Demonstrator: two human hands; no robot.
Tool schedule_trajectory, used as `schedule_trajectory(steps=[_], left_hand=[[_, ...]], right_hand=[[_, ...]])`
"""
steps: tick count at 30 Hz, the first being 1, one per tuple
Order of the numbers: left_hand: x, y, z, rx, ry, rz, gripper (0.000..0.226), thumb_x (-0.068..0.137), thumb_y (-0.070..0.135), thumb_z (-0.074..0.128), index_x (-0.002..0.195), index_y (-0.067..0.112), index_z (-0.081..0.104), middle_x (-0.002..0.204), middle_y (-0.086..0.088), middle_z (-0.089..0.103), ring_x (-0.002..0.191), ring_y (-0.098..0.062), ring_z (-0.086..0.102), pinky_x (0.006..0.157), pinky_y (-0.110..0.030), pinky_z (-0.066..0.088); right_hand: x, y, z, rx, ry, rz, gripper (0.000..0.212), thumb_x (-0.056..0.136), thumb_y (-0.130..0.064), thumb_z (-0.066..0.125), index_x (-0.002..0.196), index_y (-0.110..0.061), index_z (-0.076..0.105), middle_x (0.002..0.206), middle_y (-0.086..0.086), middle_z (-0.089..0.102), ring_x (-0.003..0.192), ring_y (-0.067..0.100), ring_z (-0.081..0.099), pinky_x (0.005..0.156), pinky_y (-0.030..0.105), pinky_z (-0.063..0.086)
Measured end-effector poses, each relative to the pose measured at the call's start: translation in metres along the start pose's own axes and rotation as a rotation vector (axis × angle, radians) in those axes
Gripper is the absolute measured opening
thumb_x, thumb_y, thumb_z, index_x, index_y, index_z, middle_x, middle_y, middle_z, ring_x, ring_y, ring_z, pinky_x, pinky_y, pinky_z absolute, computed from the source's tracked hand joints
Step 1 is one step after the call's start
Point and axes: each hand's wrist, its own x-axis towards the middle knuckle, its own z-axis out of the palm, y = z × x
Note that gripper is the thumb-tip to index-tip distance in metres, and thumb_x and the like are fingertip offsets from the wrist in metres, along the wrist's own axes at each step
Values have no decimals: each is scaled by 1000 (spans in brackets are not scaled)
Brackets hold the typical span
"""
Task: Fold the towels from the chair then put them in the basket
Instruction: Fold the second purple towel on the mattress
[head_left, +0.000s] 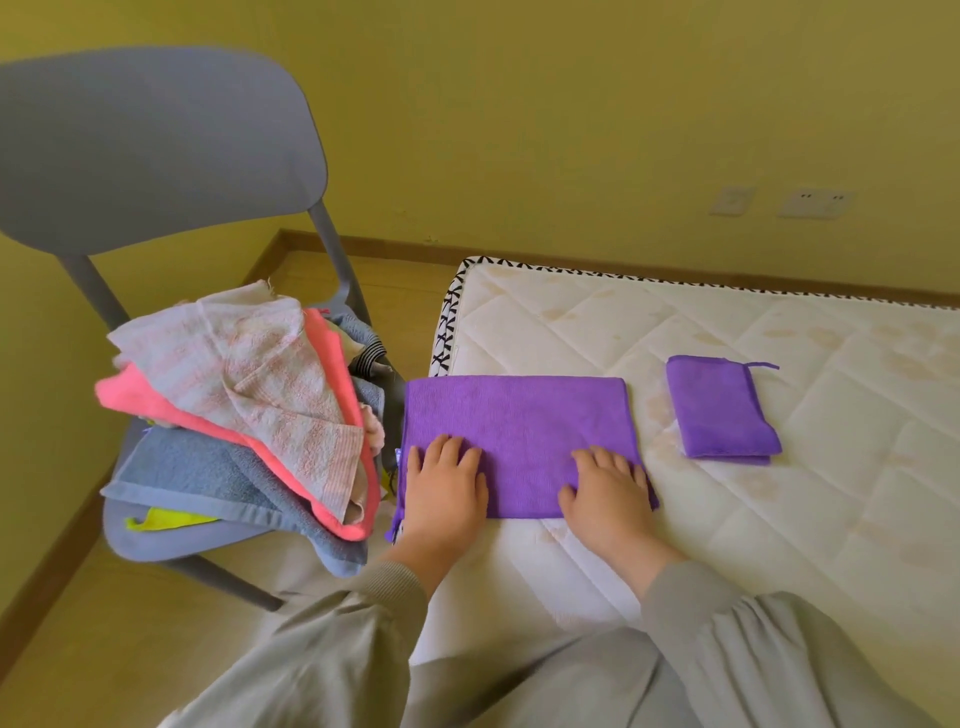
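A purple towel (514, 441), folded into a wide rectangle, lies flat on the near left part of a white quilted mattress (779, 467), at the centre of the frame. The left hand (447, 488) rests palm-down on its lower left corner, fingers (449, 449) straight and slightly spread; the right hand (608, 499) presses its lower right corner the same way, fingers loosely apart. To the right of centre, well apart, a smaller folded purple towel (722, 408) sits on the mattress. At the left of the frame a grey chair (156, 145) carries a loose heap of towels (244, 405): pale pink-patterned, coral, blue and a yellow edge. Grey sleeves (363, 623) fill the bottom of the frame.
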Motion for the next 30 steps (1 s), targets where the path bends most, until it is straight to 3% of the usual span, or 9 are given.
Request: schedule_trajectory(steps=[2, 4, 8, 13, 21, 30], left_hand=[[18, 1, -3, -61, 131, -7, 35, 94, 25, 40, 123, 16, 57, 130, -5, 51, 127, -28, 39, 110, -46, 23], [36, 0, -3, -82, 154, -23, 42, 94, 22, 40, 135, 14, 48, 144, -9, 42, 136, -30, 31, 111, -47, 21], [74, -8, 6, 34, 60, 24, 56, 99, 31, 28, 152, 20, 14, 161, -4, 5, 147, -28, -1, 115, -51, 5], [86, -14, 24, 69, 7, 45, 59, 99, 42, 22, 153, 24, 6, 161, -3, -1, 147, -26, -5, 116, -49, 1], [83, -15, 26, 70, 36, 27, 60, 96, 45, 21, 152, 27, 8, 161, 0, 1, 147, -23, -6, 116, -50, -2], [79, -20, 23, -22, 57, -109, 69, 95, 53, 19, 153, 18, 3, 161, -2, -3, 147, -21, -9, 119, -42, -1]], right_hand=[[10, -6, -5, 64, 183, 34, 39, 91, -31, 44, 125, -15, 54, 132, 6, 50, 121, 25, 42, 106, 36, 27], [20, -15, -5, 115, 265, -13, 41, 91, -26, 46, 129, -14, 52, 141, 8, 44, 128, 27, 38, 110, 37, 23], [50, -39, 1, 112, 175, -171, 55, 95, -24, 39, 148, -18, 25, 160, 4, 9, 146, 21, 9, 117, 44, 7], [82, -53, 17, 29, 81, -259, 55, 101, -39, 24, 152, -25, 9, 160, -4, -2, 147, 17, -2, 117, 46, 0], [91, -37, 34, 26, 156, -177, 58, 98, -47, 23, 152, -28, 12, 160, -9, 3, 147, 10, 0, 117, 43, -5], [107, 50, 22, -46, 95, 46, 64, 94, -51, 7, 152, -24, 0, 160, -7, -3, 147, 11, -4, 117, 46, 1]])
